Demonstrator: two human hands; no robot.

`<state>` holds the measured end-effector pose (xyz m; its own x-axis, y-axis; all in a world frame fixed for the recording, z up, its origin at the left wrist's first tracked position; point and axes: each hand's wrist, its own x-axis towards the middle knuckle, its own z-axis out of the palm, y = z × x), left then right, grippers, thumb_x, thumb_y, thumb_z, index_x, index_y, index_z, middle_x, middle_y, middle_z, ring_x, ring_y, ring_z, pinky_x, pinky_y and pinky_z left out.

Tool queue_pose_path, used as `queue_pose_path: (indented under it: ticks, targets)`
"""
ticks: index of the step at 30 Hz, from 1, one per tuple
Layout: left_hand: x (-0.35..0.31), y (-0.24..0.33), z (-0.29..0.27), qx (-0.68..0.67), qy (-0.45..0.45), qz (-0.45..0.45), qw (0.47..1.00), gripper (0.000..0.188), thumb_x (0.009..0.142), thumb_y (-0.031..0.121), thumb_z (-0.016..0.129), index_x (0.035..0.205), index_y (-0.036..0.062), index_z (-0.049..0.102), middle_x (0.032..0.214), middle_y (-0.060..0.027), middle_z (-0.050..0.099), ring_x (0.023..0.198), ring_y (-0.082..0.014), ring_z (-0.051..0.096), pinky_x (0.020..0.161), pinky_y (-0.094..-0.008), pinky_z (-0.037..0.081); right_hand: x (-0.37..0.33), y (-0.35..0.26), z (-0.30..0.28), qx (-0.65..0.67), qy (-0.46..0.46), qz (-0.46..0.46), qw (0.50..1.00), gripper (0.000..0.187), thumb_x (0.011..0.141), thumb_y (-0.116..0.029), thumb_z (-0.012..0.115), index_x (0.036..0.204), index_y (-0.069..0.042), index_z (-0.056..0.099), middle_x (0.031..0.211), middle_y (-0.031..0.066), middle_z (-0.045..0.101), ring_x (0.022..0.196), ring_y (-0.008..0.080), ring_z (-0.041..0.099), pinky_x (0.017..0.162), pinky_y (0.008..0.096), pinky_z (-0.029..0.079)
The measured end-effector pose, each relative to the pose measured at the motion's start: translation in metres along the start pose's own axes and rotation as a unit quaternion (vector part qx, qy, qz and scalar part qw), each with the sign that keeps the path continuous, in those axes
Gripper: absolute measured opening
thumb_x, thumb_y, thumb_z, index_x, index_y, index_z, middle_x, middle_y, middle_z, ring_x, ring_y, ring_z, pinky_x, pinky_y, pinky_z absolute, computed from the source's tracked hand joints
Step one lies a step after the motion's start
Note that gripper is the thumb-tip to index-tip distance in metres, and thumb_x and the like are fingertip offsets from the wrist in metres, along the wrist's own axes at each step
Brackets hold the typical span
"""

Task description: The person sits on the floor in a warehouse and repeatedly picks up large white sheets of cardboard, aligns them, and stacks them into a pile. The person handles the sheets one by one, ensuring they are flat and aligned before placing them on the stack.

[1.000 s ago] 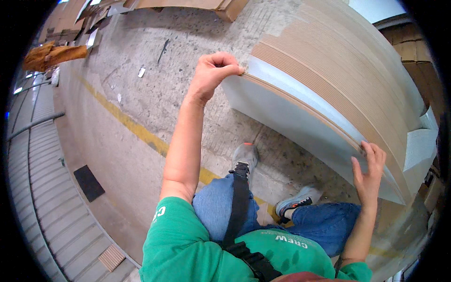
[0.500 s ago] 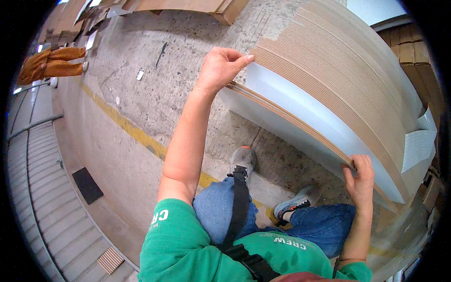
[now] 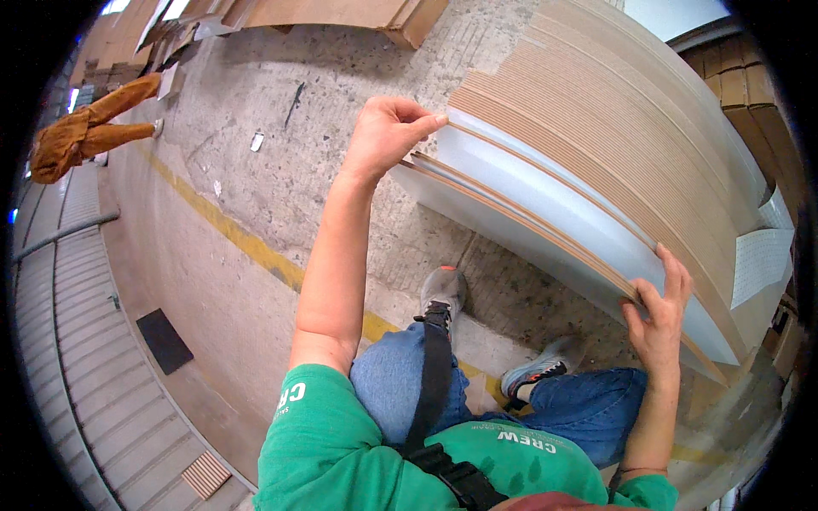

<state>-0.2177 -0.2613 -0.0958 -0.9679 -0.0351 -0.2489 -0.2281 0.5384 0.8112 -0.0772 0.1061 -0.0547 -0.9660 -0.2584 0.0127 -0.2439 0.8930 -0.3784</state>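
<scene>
A thick row of thin boards [image 3: 588, 128] with brown edges and pale faces stands on edge at the right. With thumb and fingers, my left hand [image 3: 388, 140] pinches the far corner of one white-faced board [image 3: 545, 187], which stands a little apart from the row. Nearer to me, a few front boards [image 3: 520, 217] lean together. My right hand [image 3: 658, 319] grips their top edge near its right end, thumb on the near side. One of its fingers stretches to the edge of the board that my left hand pinches.
A yellow line [image 3: 247, 243] runs across the concrete floor. A person in orange-brown clothing [image 3: 77, 136] is at the far left. Large flat cardboard [image 3: 315, 13] lies at the back, and stacked cartons [image 3: 750, 89] stand at the right. A dark mat [image 3: 164, 341] is at left.
My left hand has drawn one board's corner toward me, opening a gap from the row. A finger of my right hand has stretched toward that board. The person at the far left has shifted.
</scene>
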Motion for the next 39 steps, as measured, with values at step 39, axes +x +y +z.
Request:
queue_pose_path:
  ticks: [39]
  targets:
    - [0.009, 0.003, 0.01, -0.075, 0.028, -0.005, 0.997, 0.024, 0.071, 0.018, 0.07, 0.087, 0.0012, 0.066, 0.072, -0.0034, 0.063, 0.067, -0.01, 0.056, 0.061, -0.0246, 0.045, 0.001, 0.005, 0.0, 0.026, -0.008, -0.006, 1.0, 0.041, 0.056, 0.008, 0.062, 0.096, -0.004, 0.055, 0.129, 0.0149, 0.04, 0.117, 0.0365, 0.036, 0.097, 0.044, 0.034]
